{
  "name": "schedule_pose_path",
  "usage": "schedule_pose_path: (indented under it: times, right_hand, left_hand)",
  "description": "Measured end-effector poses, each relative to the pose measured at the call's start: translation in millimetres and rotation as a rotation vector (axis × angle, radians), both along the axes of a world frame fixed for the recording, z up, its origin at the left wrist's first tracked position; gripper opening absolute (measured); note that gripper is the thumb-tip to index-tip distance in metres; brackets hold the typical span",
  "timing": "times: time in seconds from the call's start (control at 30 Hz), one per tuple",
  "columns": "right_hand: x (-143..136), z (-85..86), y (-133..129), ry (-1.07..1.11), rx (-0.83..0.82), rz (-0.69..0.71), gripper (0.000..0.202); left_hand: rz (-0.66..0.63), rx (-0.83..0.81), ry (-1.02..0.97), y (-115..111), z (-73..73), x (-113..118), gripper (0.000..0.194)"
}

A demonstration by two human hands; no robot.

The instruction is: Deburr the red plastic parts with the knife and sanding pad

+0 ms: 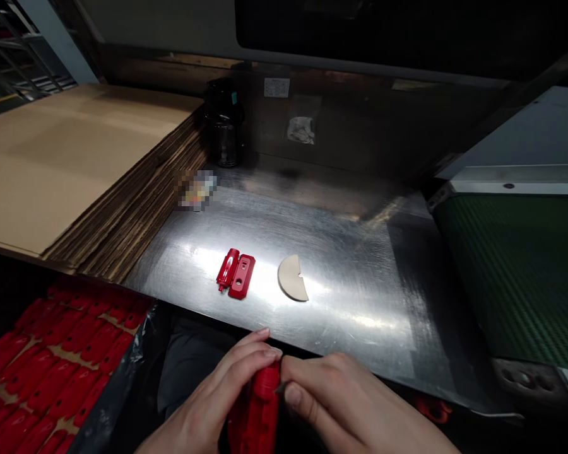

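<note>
A red plastic part (260,413) is held over the lap, below the table's front edge. My left hand (218,391) wraps round its left side and top, fingertips on the upper end. My right hand (331,391) is closed at the part's right side, pinching a small dark pointed tool (280,388) whose tip touches the red plastic. On the metal table lie two smaller red pieces side by side, a rounded one (228,269) and a flat one with holes (242,276). To their right is a beige half-round piece (291,278) with a notch.
Stacked cardboard sheets (76,145) cover the table's left. A box of red parts (38,372) stands at the lower left. A dark bottle (224,129) is at the back. On the right runs a green conveyor belt (525,265); the metal table (350,252) has a front edge above my hands.
</note>
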State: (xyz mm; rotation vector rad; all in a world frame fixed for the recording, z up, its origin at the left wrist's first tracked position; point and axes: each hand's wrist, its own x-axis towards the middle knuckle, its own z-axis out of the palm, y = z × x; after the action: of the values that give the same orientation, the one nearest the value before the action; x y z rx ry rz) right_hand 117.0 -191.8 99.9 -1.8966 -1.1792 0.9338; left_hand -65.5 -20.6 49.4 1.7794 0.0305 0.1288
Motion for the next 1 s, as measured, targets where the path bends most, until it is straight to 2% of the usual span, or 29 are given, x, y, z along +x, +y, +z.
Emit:
schedule_pose_path:
  times: [0.13,0.23,0.3,0.37,0.5,0.7,0.83,0.9,1.0]
  right_hand:
    - [6,-5.2,0,0.35,-0.008,-0.065,0.046]
    - [1,-15.8,2,0.436,0.053,-0.197,0.036]
    - [-5,-20.8,5,0.385,0.056,-0.224,0.031]
    - [-10,-21.9,7,0.314,0.057,-0.187,0.029]
    - [-10,-17.5,11,0.125,0.077,-0.123,0.024]
    - [-2,-15.1,11,-0.109,0.062,0.01,0.023]
    - [-5,-15.1,12,-0.195,0.016,0.035,0.026]
    - [-2,-16.6,8,-0.22,0.029,-0.006,0.026]
    - [20,-27.5,-8,-0.294,0.032,-0.215,0.025]
  left_hand:
    - [0.03,0.042,0.04,-1,6.3,-1,0.112]
    - [0.048,0.085,0.058,0,6.6,-3,0.111]
    - [0.049,0.12,0.047,0,1.6,-4,0.104]
    - [0.044,0.158,0.019,1,-5.5,-5,0.1]
    - [0.022,0.208,-0.003,3,-14.3,-7,0.11]
    - [-0.01,0.207,0.074,5,-15.4,-8,0.123]
    - [0.024,0.149,0.104,3,-20.3,-6,0.121]
    - [0.057,0.095,0.181,1,-21.3,-7,0.12]
    - [0.147,-0.015,0.316,0,-22.2,-10,0.124]
